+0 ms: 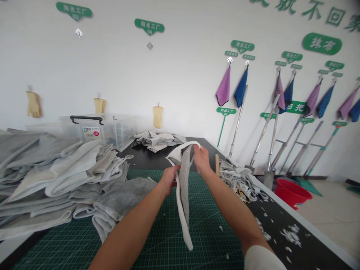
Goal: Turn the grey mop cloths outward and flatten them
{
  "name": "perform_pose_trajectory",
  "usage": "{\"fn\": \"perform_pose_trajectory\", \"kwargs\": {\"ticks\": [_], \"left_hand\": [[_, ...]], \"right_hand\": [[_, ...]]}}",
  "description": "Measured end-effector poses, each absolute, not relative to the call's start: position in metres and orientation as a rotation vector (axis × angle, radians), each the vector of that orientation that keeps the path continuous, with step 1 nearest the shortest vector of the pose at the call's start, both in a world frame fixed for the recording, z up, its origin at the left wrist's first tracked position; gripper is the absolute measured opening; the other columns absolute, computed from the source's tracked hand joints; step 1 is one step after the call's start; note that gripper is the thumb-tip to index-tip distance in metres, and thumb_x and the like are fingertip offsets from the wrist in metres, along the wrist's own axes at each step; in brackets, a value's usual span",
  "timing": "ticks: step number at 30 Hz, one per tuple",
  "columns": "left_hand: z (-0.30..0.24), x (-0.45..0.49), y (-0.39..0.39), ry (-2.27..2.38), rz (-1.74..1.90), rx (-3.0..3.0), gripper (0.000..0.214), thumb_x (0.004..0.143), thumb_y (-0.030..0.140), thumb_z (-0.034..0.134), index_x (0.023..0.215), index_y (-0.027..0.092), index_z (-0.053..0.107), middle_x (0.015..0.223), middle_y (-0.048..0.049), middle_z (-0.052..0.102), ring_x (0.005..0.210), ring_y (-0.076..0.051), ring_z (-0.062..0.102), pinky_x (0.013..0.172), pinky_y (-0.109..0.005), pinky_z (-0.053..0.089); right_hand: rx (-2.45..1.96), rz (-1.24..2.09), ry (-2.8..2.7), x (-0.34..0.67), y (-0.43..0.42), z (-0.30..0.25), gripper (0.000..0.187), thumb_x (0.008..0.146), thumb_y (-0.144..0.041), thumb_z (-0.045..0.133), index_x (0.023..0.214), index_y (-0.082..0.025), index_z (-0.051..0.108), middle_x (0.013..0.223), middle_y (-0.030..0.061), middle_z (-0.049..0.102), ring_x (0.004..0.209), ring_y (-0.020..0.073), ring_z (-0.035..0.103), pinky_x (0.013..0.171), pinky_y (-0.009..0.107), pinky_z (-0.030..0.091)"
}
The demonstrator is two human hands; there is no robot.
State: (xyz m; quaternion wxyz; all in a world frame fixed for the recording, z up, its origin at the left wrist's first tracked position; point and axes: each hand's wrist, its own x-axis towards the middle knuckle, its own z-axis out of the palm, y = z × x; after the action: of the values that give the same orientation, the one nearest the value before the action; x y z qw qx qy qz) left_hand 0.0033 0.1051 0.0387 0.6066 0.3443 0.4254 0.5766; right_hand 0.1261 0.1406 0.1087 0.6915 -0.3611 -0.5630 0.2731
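Both my hands hold up one grey cloth (184, 187) with a white edge band above the green cutting mat (168, 240). My left hand (168, 179) grips the cloth at its left edge, fingers closed. My right hand (201, 159) pinches the cloth's top corner, a little higher and farther away. The cloth hangs down between my forearms, its lower end just above the mat.
A big heap of grey cloths (56, 180) lies at the left. A smaller stack (157, 140) sits at the table's far end beside a clear plastic box (104, 129). Trimmed scraps (242, 180) lie at the right edge. A red basin (292, 192) and mops (264, 135) stand beyond the table.
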Motion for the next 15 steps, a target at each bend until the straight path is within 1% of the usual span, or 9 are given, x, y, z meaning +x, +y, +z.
{"fn": "perform_pose_trajectory", "kwargs": {"ticks": [2,4,9,12,15], "left_hand": [[0.044,0.003,0.105,0.934,1.415,0.835,0.027,0.062,0.032,0.071,0.079,0.011,0.066,0.063,-0.0045,0.064,0.054,-0.019,0.060,0.052,-0.029,0.047],[0.050,0.001,0.105,0.892,1.515,0.857,0.025,0.060,0.027,0.070,0.080,0.012,0.066,0.066,-0.0034,0.065,0.058,-0.018,0.061,0.056,-0.028,0.047],[0.068,-0.016,0.109,0.857,1.706,0.847,0.028,0.055,0.019,0.066,0.083,0.015,0.065,0.068,0.0001,0.066,0.065,-0.017,0.062,0.065,-0.028,0.048],[0.080,-0.033,0.109,0.868,1.747,0.834,0.028,0.054,0.018,0.066,0.082,0.016,0.064,0.065,0.0009,0.065,0.064,-0.018,0.063,0.066,-0.030,0.048],[0.094,-0.052,0.104,0.888,1.726,0.872,0.027,0.051,0.017,0.068,0.078,0.014,0.064,0.060,0.0000,0.064,0.061,-0.020,0.063,0.062,-0.032,0.049]], "right_hand": [[-0.818,0.647,-1.192,0.130,0.146,0.108,0.035,0.080,-0.049,0.049,0.070,-0.016,0.054,0.058,-0.0027,0.048,0.054,0.0119,0.042,0.048,0.022,0.033],[-0.825,0.687,-1.143,0.134,0.149,0.107,0.036,0.078,-0.050,0.050,0.071,-0.016,0.055,0.056,-0.0028,0.048,0.052,0.0122,0.043,0.046,0.022,0.033],[-0.801,0.800,-1.078,0.138,0.150,0.106,0.035,0.075,-0.050,0.055,0.068,-0.016,0.056,0.054,-0.0022,0.052,0.050,0.0132,0.048,0.046,0.024,0.036],[-0.769,0.879,-1.092,0.142,0.145,0.108,0.033,0.072,-0.048,0.060,0.064,-0.016,0.057,0.050,-0.0016,0.053,0.049,0.0146,0.051,0.046,0.025,0.039],[-0.695,0.946,-1.139,0.148,0.133,0.111,0.032,0.070,-0.047,0.064,0.063,-0.015,0.060,0.048,0.0001,0.054,0.052,0.0178,0.056,0.050,0.028,0.044]]}}
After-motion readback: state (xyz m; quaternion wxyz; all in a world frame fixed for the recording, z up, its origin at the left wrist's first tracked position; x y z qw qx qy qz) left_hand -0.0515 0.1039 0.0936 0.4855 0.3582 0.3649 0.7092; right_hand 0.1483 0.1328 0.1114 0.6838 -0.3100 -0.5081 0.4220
